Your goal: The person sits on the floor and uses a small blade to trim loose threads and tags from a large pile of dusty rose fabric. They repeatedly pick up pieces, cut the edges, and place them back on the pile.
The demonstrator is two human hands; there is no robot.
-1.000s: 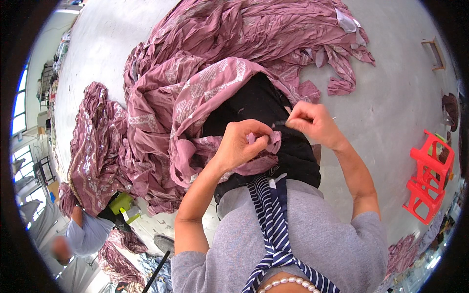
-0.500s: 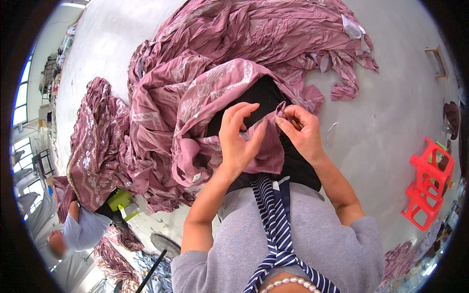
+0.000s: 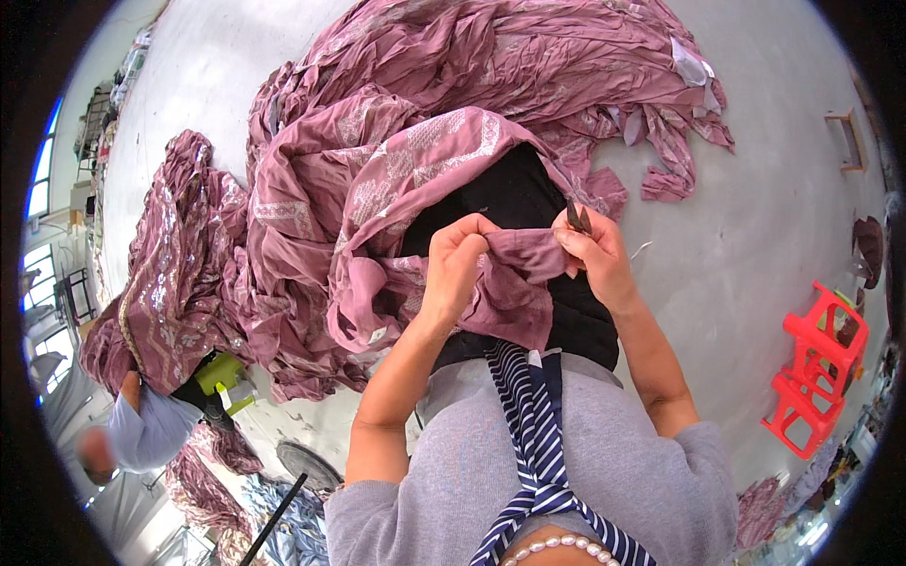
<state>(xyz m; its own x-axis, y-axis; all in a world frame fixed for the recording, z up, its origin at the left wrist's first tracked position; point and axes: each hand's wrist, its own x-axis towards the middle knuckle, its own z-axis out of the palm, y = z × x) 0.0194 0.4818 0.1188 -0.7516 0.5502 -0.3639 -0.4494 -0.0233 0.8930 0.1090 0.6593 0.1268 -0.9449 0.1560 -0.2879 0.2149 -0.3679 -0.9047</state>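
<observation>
Mauve cloth with pale patterned bands (image 3: 425, 160) lies over my lap, on black trousers (image 3: 481, 203). My left hand (image 3: 455, 266) is closed, pinching one edge of a plain mauve panel of that cloth (image 3: 521, 257). At the other end of the edge, my right hand (image 3: 602, 257) grips the panel between thumb and fingers. Small dark thread snips (image 3: 578, 220) are also in my right hand, their blades poking up beyond the fingers. Between both hands the edge is stretched, and the rest of the panel hangs toward my waist.
A large mauve heap (image 3: 528, 57) covers the pale floor (image 3: 746, 236) ahead. Red plastic stools (image 3: 819, 358) stand at right, near a small wooden frame (image 3: 847, 141). At left, another person (image 3: 151, 429) handles mauve cloth beside a lime-green stool (image 3: 224, 373).
My left hand, open and apart from the panel before, has closed on its edge. The right hand has turned, so the snips' blades now point up, and the edge is pulled out sideways.
</observation>
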